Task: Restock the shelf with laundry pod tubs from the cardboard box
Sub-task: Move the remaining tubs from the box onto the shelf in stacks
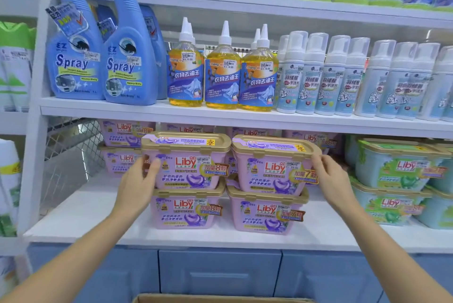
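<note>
Two purple laundry pod tubs with gold lids stand side by side on top of two more on the white shelf point(85, 219). My left hand point(139, 180) presses the left side of the upper left tub point(186, 162). My right hand point(329, 172) grips the right end of the upper right tub point(272, 167). Under them sit the lower left tub point(186, 209) and the lower right tub point(267, 214). More purple tubs point(121, 145) are stacked behind. The rim of the cardboard box point(220, 299) shows at the bottom edge.
Green pod tubs point(397, 167) stand stacked to the right on the same shelf. The shelf above carries blue spray bottles point(76, 57), yellow bottles point(220, 72) and white foam pumps point(331, 77). A wire mesh panel point(71, 153) closes the left side. Blue cabinet drawers point(218, 273) sit below.
</note>
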`<state>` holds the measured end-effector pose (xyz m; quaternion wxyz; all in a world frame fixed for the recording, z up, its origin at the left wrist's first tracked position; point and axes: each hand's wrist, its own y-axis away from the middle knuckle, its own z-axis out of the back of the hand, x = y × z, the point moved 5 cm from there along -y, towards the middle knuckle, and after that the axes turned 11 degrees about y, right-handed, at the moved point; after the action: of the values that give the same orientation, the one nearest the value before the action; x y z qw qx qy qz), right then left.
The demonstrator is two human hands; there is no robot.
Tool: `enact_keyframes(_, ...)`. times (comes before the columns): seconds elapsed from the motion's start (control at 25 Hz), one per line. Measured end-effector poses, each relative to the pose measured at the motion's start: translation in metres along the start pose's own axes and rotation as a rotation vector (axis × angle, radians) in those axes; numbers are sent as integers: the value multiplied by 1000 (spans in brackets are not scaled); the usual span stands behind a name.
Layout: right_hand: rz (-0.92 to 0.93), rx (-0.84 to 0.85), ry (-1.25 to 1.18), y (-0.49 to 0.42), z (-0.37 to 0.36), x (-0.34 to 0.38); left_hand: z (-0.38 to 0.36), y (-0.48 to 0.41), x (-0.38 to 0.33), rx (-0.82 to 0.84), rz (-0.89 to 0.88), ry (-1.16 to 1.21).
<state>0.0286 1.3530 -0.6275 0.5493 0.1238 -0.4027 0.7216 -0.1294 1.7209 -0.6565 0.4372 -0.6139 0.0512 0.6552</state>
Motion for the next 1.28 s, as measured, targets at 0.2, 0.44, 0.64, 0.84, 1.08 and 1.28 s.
enact_keyframes(0.2,31,-63,-88,38,-25,-36,1,34,36,-82,-78,-84)
enact_keyframes(0.44,-96,225,-16,83,-92,-85,-19,57,99,136,310,-150)
enact_keyframes(0.64,-73,181,-139,69,-102,-67,-38,53,106,130,271,-193)
enact_keyframes(0.84,-90,142,-134,64,-108,-69,-37,49,106,34,166,-262)
enact_keyframes(1.08,-52,82,-80,58,-113,-63,-34,38,115,25,83,-309)
enact_keyframes(1.28,-66,98,-102,50,-115,-69,-36,30,112,49,27,-345)
